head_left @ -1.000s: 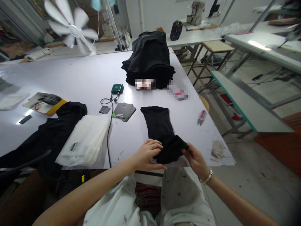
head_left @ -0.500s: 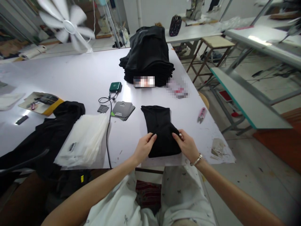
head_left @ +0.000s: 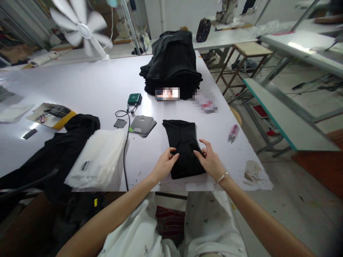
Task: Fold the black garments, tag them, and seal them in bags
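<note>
A folded black cloth (head_left: 184,137) lies on the white table (head_left: 150,160) in front of me. My left hand (head_left: 165,163) is at its left edge, with thumb and fingertips closed on the fabric. On the right edge rests my right hand (head_left: 210,160), its thumb and a fingertip pinching the cloth while the index finger lifts off and points away. Left of the cloth sit dark grey printed cards (head_left: 142,125) in a small stack.
A tall pile of black garments (head_left: 173,57) stands at the back. Translucent bags (head_left: 98,160), a black cloth (head_left: 53,150) and a cable lie left, a green box (head_left: 134,99) beyond. Pink thread snips (head_left: 233,133) lie right; a white fan (head_left: 84,31) is behind.
My right index finger has lifted and stretched out from the cloth. Both hands stay at the cloth's sides. The view has shifted slightly, moving the scene rightward.
</note>
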`<state>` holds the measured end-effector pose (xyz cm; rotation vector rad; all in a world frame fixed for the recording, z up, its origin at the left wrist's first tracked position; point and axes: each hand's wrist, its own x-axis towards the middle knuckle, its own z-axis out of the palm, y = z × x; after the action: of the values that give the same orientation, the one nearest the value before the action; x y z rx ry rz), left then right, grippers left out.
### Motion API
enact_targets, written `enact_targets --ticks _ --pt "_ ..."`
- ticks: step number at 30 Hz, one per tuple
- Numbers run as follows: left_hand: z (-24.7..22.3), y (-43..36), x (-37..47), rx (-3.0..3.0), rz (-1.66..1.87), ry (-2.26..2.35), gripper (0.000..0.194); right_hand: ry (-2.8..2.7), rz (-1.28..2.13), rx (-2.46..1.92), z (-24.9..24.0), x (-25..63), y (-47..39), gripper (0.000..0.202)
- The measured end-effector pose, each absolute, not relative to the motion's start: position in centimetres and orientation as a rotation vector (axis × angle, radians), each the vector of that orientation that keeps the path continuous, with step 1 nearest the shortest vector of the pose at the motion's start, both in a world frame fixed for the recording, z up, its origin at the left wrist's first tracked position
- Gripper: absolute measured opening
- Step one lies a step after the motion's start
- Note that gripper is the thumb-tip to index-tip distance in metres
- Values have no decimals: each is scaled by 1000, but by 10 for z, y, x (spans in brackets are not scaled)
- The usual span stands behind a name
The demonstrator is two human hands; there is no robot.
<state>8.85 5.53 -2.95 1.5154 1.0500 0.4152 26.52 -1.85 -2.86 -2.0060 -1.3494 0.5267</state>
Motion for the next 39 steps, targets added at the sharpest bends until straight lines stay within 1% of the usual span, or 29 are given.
enact_targets --ticks 2,7,11,14,16,19,22,26,28,30,35,39 --pt "-30 55 88 1523 424 1045 30 -1442 389 -2007 -27 265 -21 43" --pt "-31 55 90 1533 409 1066 25 -1705 8 -1937 -8 253 -24 32" --pt "-32 56 90 1513 377 1082 25 -1956 -6 -1892 3 236 -20 35" --pt "-29 57 87 1580 378 1092 22 -2080 25 -1896 -3 230 -16 42" --pt "-24 57 84 1722 402 1110 24 -2115 47 -1908 -11 229 -15 44" --pt "-12 55 80 2086 532 1112 28 -2141 56 -1910 -22 230 -16 45" --pt "-2 52 81 2413 635 921 36 -2179 51 -1892 -27 230 -16 45" --pt "-2 45 87 2615 457 662 70 -2220 33 -1874 -31 230 -16 49" --pt "-7 42 90 2646 374 646 79 -2231 20 -1879 -32 229 -16 51" --pt "-13 39 91 2660 318 658 81 -2246 20 -1882 -32 229 -17 53" --pt "-25 35 90 2667 191 741 77 -2230 8 -1904 -33 228 -17 55" --pt "-30 35 86 2655 145 787 82 -2179 65 -1902 -38 232 -15 53"
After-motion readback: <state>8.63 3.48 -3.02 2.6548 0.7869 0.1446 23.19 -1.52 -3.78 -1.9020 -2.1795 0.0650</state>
